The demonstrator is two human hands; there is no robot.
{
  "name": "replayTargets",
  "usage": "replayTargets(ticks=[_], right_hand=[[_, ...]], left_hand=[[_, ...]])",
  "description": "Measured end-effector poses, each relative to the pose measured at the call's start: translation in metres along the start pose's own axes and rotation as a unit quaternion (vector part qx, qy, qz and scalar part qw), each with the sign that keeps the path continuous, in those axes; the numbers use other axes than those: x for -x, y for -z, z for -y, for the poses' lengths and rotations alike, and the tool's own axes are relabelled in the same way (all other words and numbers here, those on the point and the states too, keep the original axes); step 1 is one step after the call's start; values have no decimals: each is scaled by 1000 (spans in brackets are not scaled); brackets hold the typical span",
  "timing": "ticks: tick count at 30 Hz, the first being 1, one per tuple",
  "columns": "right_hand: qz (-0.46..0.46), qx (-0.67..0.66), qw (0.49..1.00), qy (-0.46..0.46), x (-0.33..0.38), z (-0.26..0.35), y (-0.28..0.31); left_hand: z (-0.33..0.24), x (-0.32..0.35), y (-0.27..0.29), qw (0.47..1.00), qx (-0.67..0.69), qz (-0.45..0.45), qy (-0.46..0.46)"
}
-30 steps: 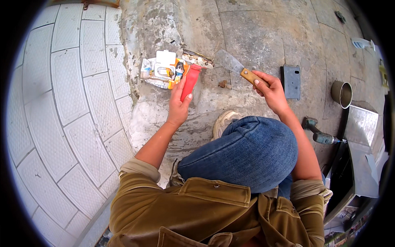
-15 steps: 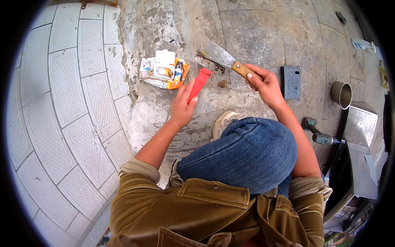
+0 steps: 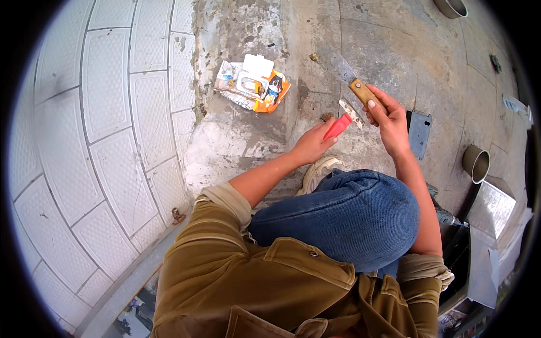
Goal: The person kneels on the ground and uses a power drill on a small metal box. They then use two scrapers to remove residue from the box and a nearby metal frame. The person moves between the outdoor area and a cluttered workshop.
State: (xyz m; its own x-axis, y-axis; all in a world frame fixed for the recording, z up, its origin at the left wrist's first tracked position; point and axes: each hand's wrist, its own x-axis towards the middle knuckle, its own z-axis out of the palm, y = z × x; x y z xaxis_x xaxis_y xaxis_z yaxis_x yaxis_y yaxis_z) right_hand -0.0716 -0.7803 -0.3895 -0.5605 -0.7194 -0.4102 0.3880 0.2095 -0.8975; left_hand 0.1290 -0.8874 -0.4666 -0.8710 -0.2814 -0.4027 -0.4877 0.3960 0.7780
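Observation:
My left hand (image 3: 313,145) is closed round the red handle of a scraper (image 3: 338,127). The scraper's stained, whitish blade (image 3: 352,114) sits crosswise at the far end of the handle. In my right hand (image 3: 391,120) is a putty knife (image 3: 339,66), gripped by its wooden handle, its broad metal blade pointing away and left. A small brown clump (image 3: 314,57) shows at the putty knife's tip. The two tools are apart, both over the worn concrete. Left of them lies an orange and white wipes pack (image 3: 252,84) with its white lid flipped up.
White wall tiles (image 3: 107,84) run along the left. On the right are a flat grey plate (image 3: 418,134), a round metal tin (image 3: 476,164), a partly hidden drill (image 3: 447,217) and a metal box (image 3: 491,208). Another tin (image 3: 451,7) sits at the far right edge.
My view has shifted, so the ground things sit elsewhere in the picture. The scraper has moved from beside the pack to the right, nearer my right hand, and its blade now shows whitish. The blades have separated.

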Motion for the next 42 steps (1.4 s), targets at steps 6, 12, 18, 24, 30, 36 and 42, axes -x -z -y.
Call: replayTargets(ticks=[6, 12, 18, 24, 30, 36, 42], right_hand=[[8, 35, 999, -18, 1, -2, 1], [49, 63, 997, -3, -9, -7, -15], [81, 136, 987, 9, -12, 0, -33], [62, 267, 956, 105, -17, 18, -54], [0, 373, 886, 275, -12, 44, -53], [-46, 418, 862, 282, 6, 70, -30], [-68, 394, 856, 328, 30, 84, -3]], left_hand=[[-15, 9, 33, 996, -87, -12, -25], [123, 21, 205, 851, -218, -459, 130], [137, 3, 235, 860, 199, -280, 378], [30, -8, 183, 860, 290, -370, 198], [-39, -44, 138, 901, 253, -351, 16], [-79, -91, 119, 867, 411, -275, -66], [-114, -124, 97, 835, 485, -223, -136]])
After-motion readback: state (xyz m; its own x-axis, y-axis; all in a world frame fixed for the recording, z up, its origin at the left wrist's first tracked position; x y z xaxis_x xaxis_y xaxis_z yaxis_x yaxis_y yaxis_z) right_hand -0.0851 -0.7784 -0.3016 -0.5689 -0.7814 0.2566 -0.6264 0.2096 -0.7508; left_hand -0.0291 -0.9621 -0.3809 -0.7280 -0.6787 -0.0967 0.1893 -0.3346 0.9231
